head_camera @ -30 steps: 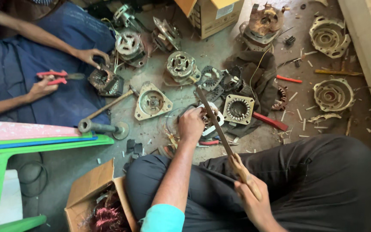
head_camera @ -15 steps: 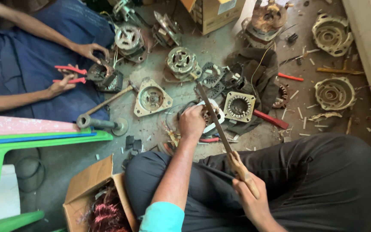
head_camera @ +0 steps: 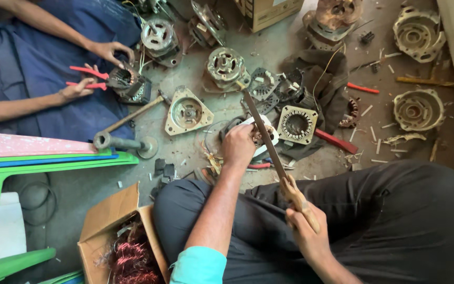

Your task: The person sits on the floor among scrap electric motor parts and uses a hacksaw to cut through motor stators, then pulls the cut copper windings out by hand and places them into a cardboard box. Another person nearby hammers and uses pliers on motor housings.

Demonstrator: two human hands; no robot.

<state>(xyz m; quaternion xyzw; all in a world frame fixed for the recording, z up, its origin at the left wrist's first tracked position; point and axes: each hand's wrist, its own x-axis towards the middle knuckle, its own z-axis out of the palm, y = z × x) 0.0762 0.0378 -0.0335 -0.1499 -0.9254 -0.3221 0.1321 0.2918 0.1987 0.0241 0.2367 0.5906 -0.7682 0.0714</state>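
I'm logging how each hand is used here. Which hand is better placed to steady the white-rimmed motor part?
Left, probably: the left hand already rests on the motor part, while the right hand grips the long tool's wooden handle.

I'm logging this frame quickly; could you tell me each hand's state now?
Left hand: closed on the motor part.
Right hand: closed on the long tool by its wooden handle.

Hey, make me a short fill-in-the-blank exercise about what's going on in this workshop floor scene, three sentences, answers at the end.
1. The right hand grips the wooden handle of a long flat ____.
2. The left hand rests on a motor part lying on the ____.
3. The co-worker's hand holds pliers with ____ handles.

Missing words: file; floor; red
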